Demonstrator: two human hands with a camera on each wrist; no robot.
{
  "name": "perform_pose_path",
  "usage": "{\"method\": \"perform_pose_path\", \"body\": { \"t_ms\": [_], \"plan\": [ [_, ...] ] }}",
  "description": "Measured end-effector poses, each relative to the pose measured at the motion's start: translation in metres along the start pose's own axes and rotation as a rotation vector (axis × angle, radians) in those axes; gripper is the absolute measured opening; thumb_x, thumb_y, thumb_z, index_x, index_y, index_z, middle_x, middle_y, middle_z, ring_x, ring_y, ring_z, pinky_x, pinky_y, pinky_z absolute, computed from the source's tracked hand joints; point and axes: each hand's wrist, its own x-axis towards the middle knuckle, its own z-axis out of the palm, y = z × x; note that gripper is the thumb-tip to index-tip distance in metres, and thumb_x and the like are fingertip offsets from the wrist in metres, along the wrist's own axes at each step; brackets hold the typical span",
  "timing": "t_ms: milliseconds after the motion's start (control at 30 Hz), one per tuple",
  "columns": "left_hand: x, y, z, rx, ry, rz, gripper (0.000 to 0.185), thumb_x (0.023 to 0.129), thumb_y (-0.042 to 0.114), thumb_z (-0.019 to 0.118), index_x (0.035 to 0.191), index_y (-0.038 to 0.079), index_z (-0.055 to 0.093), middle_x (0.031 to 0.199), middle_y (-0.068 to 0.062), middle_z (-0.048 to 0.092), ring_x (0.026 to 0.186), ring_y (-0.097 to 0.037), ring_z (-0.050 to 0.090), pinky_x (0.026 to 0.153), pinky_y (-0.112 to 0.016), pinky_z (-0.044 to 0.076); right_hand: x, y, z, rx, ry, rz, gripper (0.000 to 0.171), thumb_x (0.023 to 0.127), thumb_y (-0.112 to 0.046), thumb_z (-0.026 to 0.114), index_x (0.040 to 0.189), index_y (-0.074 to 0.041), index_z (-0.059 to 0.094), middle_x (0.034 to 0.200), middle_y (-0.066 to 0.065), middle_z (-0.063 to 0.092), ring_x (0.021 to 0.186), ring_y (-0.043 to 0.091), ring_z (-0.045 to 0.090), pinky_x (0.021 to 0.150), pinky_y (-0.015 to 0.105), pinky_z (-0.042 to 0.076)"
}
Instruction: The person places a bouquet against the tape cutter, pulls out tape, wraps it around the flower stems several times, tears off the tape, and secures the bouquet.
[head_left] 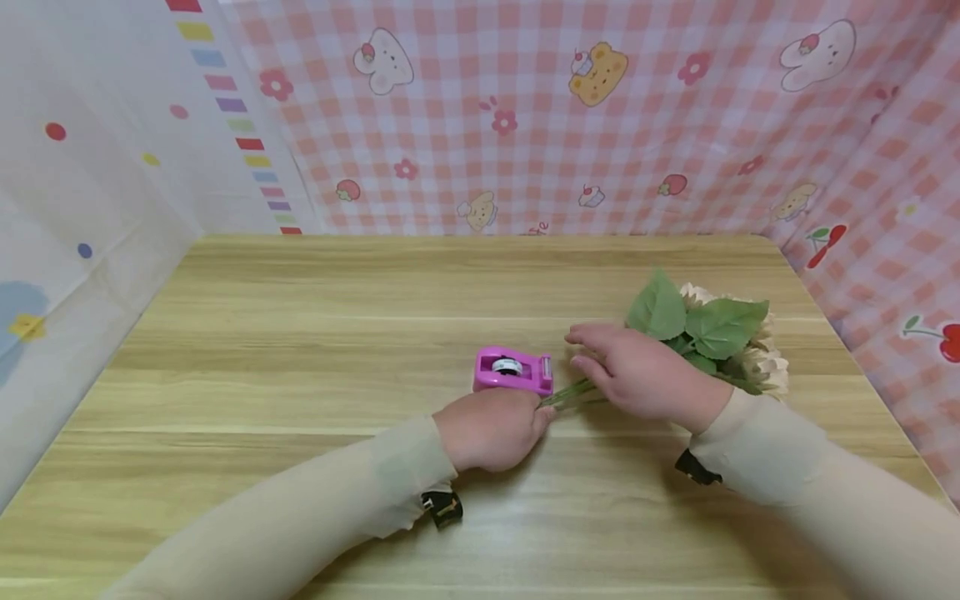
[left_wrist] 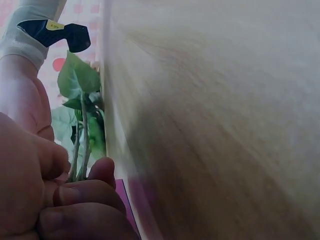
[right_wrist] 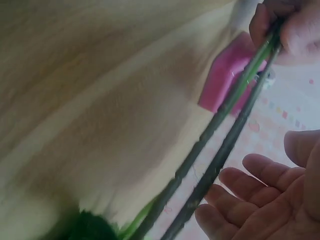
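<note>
My left hand [head_left: 491,427] grips the lower ends of the green stems [head_left: 570,390] of a bunch of artificial flowers. In the left wrist view its fingers [left_wrist: 87,195] curl round the stems. The pale blooms [head_left: 765,367] and broad green leaves [head_left: 726,327] lie to the right on the table. My right hand [head_left: 637,371] is beside the stems, its fingers loosely extended and not closed round them, as the right wrist view shows. A pink tape dispenser [head_left: 517,379] with a white roll of tape [head_left: 507,366] stands just beyond my left hand.
The wood-grain table [head_left: 300,333] fills the space under my arms. A pink checked cloth [head_left: 450,108] with cartoon prints hangs behind it and on the right, and a white dotted cloth [head_left: 97,183] hangs on the left. Dark straps circle both wrists.
</note>
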Motion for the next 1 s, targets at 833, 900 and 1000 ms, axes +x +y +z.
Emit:
{"method": "perform_pose_path", "body": {
  "t_ms": [833,900,1000],
  "plan": [
    [0.008,-0.003,0.005,0.139,-0.001,0.033,0.038,0.115,0.03,0.04,0.09,0.015,0.065,0.084,-0.001,0.066,0.084,-0.013,0.068,0.092,-0.039,0.06,0.011,0.003,0.02,-0.047,-0.076,-0.022,0.036,0.105,-0.022,0.065,0.135,-0.003,0.066,0.127,0.014,0.073,0.121,0.032,0.069,0.105,0.053,0.054],
    [0.008,-0.003,0.005,0.138,-0.004,0.032,0.039,0.115,0.031,0.04,0.09,0.015,0.065,0.084,-0.001,0.067,0.086,-0.014,0.069,0.092,-0.039,0.06,0.011,0.004,0.021,-0.042,-0.083,-0.023,0.035,0.105,-0.022,0.065,0.135,-0.004,0.066,0.126,0.012,0.073,0.12,0.031,0.07,0.104,0.052,0.055],
    [0.008,-0.003,0.004,0.136,-0.01,0.026,0.039,0.115,0.031,0.04,0.091,0.015,0.066,0.085,-0.001,0.067,0.087,-0.014,0.069,0.092,-0.04,0.06,0.012,0.005,0.022,-0.036,-0.092,-0.028,0.033,0.106,-0.023,0.064,0.133,-0.005,0.067,0.124,0.01,0.073,0.119,0.029,0.07,0.103,0.051,0.056]
  ]
}}
